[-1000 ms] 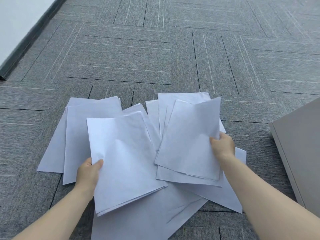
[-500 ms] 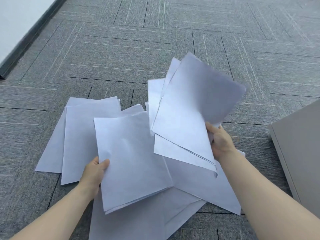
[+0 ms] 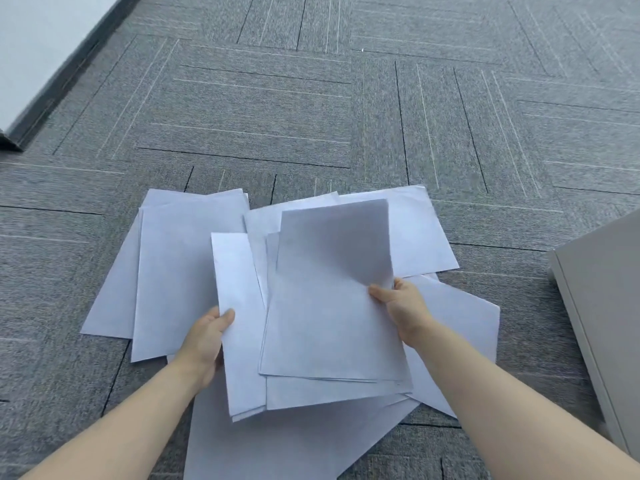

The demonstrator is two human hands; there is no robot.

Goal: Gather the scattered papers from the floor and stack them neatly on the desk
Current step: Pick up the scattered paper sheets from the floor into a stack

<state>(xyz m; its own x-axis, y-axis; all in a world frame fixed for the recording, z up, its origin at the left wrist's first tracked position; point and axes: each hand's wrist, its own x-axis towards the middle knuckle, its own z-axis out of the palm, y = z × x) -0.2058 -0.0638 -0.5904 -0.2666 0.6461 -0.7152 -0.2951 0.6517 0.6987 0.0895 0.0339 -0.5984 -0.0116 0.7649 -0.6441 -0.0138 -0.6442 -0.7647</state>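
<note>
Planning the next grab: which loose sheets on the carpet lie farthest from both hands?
The overlapping pair of sheets at far left, flat on the carpet, left of the left hand; other loose sheets lie under or beside the held bundles.

Open grey carpet (image 3: 311, 109) from nine round to two o'clock; blocked at three to four o'clock by a grey cabinet (image 3: 602, 306).

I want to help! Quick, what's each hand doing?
Left hand: holding a bundle of papers.
Right hand: holding another bundle.

Matt white paper sheets (image 3: 187, 271) on rough grey carpet (image 3: 263, 112)
</note>
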